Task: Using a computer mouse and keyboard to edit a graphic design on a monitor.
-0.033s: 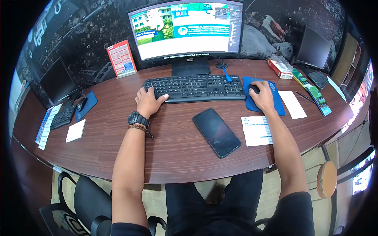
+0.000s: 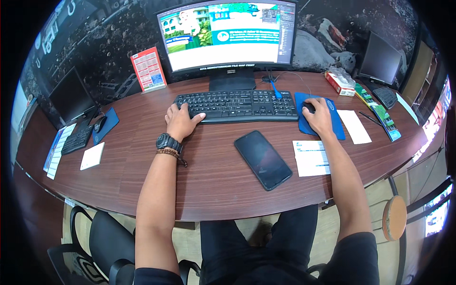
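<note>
The keyboard (image 2: 237,105) lies across the upper middle of the frame, below the monitor (image 2: 228,38), and the mouse (image 2: 308,108) sits right of it on a blue mat (image 2: 338,128). The left hand (image 2: 182,122) rests at the keyboard's left end, fingers on or just over the keys, thumb spread wide toward the near edge; it grips nothing, though whether any key is pressed I cannot tell. The right hand (image 2: 319,118) is cupped over the mouse, covering most of it, palm down, with its fingers toward the top of the frame.

The mouse looks light, hard and smooth, and should slide easily on the mat; the natural hold is thumb on one flank, outer fingers on the other, palm laid lightly over the back. The keyboard seems stiff, flat and fairly light; it would be best lifted by both short ends, clear of the keys.

Near the centre, the phone (image 2: 263,160) lies apart from both hands on the desk (image 2: 137,142); its glassy face looks slippery and breakable, so the long edges seem the safer hold. Right of it, a printed sheet (image 2: 311,159) lies partly behind the right forearm
</note>
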`<state>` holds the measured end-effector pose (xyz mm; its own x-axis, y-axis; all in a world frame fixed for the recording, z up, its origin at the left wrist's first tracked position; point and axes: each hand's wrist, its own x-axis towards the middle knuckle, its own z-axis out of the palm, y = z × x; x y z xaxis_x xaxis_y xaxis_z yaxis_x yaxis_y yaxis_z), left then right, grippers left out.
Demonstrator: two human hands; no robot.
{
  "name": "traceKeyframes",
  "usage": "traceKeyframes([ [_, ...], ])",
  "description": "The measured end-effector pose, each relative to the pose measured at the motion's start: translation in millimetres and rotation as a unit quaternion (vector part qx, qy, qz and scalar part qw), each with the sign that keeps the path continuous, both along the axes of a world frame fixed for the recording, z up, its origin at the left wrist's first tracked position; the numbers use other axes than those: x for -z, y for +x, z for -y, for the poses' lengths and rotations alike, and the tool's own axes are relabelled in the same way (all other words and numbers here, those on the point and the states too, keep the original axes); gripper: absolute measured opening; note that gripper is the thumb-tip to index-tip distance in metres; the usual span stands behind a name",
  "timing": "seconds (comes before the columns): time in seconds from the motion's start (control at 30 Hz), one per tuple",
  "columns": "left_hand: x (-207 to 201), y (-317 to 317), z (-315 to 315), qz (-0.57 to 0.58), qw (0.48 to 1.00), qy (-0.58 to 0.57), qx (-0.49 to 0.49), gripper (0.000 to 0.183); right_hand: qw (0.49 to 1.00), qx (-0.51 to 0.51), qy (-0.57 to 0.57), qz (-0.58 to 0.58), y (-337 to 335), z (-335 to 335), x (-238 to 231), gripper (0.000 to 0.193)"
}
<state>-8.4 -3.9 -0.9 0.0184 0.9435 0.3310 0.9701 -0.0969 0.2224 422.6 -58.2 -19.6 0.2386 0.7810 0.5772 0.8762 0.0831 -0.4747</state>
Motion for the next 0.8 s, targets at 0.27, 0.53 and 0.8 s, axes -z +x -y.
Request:
traceKeyframes([
  [0.27, -14, 12, 7, -0.023, 0.995, -0.062, 0.073, 0.084, 1.0, -0.004, 0.017, 0.001, 7, 1, 2, 0.033],
  [0.53, -32, 22, 7, -0.111, 0.967, -0.203, 0.105, 0.106, 1.0, 0.0, 0.02, 0.001, 5, 2, 1, 0.034],
  [0.8, -42, 22, 2, -0.132, 0.957, -0.233, 0.109, 0.106, 1.0, 0.001, 0.016, -0.011, 8, -1, 3, 0.035],
])
